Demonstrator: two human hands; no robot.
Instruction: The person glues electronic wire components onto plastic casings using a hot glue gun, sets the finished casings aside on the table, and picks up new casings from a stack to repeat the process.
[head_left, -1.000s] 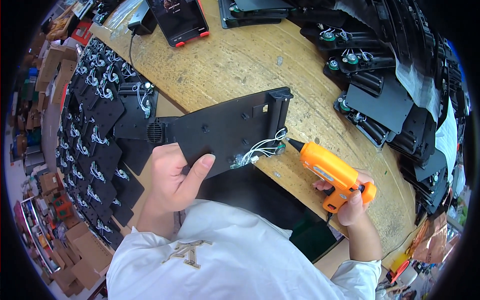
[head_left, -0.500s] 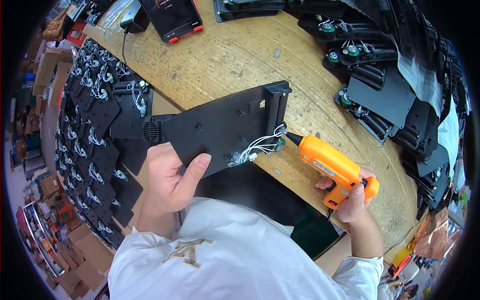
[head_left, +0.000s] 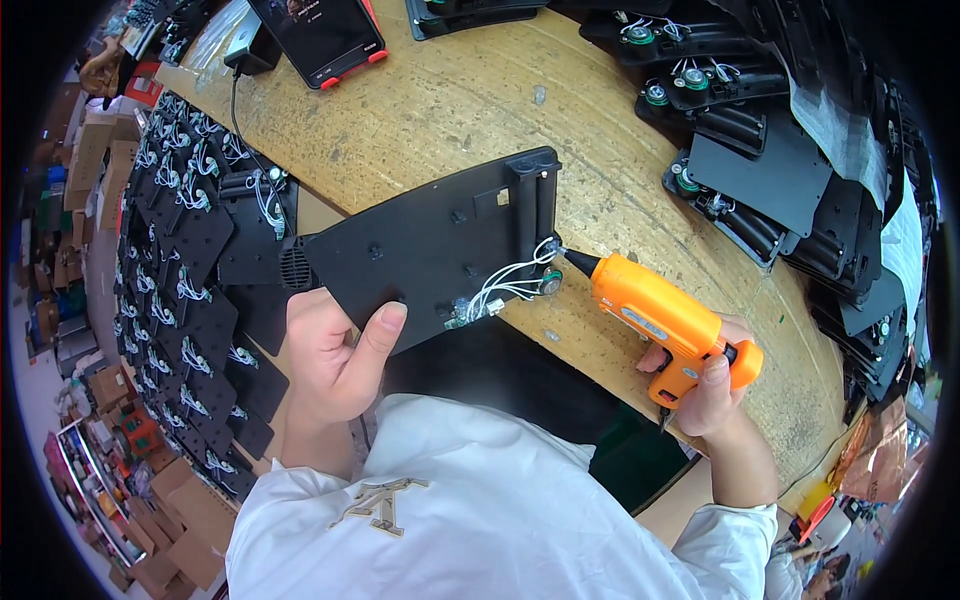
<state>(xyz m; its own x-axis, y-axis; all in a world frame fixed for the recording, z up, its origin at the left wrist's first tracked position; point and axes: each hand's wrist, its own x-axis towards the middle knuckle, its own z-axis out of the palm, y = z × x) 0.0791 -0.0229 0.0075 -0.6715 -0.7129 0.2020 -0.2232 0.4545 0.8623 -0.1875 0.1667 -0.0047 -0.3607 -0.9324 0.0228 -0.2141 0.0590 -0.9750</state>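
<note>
A flat black plastic panel [head_left: 420, 235] is gripped at its lower left edge by my left hand [head_left: 335, 355], thumb on its upper face. White wires [head_left: 508, 283] run across the panel from a small circuit board [head_left: 462, 312] to its right end, where a round metal-and-green part [head_left: 549, 284] sits. My right hand [head_left: 705, 385] is wrapped round the handle of an orange hot glue gun [head_left: 665, 315]. The gun's black nozzle points left and is at the wire ends by the panel's right edge; whether it touches them, I cannot tell.
Rows of similar black panels with white wires [head_left: 190, 290] lie at the left. More black parts [head_left: 760, 190] are piled along the right of the wooden table [head_left: 430, 110]. At the back left, a phone in a red holder [head_left: 325, 40] stands beside a black adapter [head_left: 252, 52] with a cable.
The panel has shifted slightly left and up in the picture, along with the background. The glue gun's nozzle stays by the panel's right end. Both hands keep their grips.
</note>
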